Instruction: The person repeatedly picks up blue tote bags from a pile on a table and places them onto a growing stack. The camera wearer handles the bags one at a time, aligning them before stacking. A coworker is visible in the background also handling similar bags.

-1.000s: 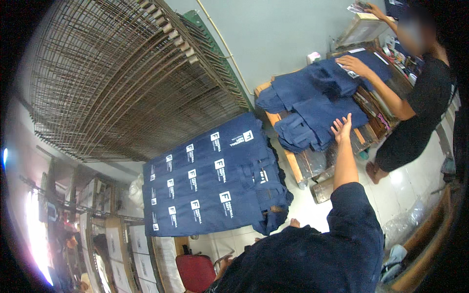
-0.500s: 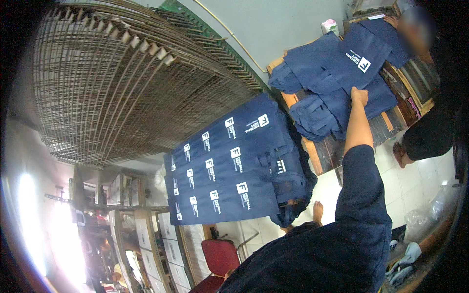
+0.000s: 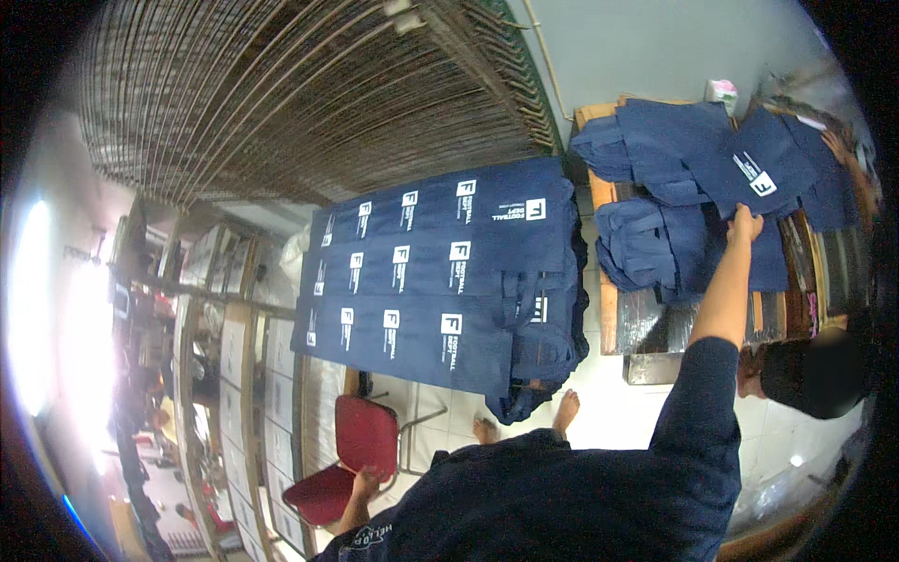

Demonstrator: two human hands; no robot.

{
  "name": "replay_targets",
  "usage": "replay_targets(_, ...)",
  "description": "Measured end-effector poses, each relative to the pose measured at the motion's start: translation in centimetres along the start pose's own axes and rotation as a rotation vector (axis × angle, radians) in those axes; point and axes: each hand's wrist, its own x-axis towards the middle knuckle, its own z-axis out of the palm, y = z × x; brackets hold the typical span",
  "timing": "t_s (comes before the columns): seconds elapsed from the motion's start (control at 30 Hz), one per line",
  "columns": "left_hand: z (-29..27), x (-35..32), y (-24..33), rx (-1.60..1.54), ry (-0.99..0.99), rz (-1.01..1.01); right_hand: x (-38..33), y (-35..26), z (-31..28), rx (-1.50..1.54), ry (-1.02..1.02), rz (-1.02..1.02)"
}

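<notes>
My right hand reaches out at the right, its fingers closed on the near edge of a navy fabric bag with a white printed logo. That bag lies over other navy bags piled on a wooden table. Low at the left, my left hand hangs in front of a red chair; its fingers are too blurred to read. Between my hands, a large spread of printed navy bags lies in overlapping rows, handles toward the right.
A co-worker's hand rests by the bags at the far right. A tall wire drying rack stands at the far left, with stacked white boxes below. The wooden table's edge faces me. Small white-pink pack sits by the wall.
My view has turned, so everything sits differently in it. My left hand has come into sight by the chair. My right hand still grips the bag's edge.
</notes>
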Motion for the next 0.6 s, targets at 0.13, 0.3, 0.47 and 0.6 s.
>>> replay_targets(0.13,1.1,3.1,5.6,-0.074,0.004,0.151,2.4,-3.3,-0.9,0.197,-0.213,-0.384)
replay_targets(0.3,2.7,3.7,14.0,-0.328,-0.041,0.283,-11.4,-18.3,-5.3,0.166,-0.546,-0.387)
replay_targets(0.47,3.3,4.3,21.2,-0.510,-0.268,0.466,-23.6,-21.6,-7.6,-0.320,-0.891,-0.561)
replay_targets(0.6,4.0,4.5,26.8,-0.550,-0.398,0.681,-34.4,-19.6,-7.9,-0.702,-1.083,-0.603)
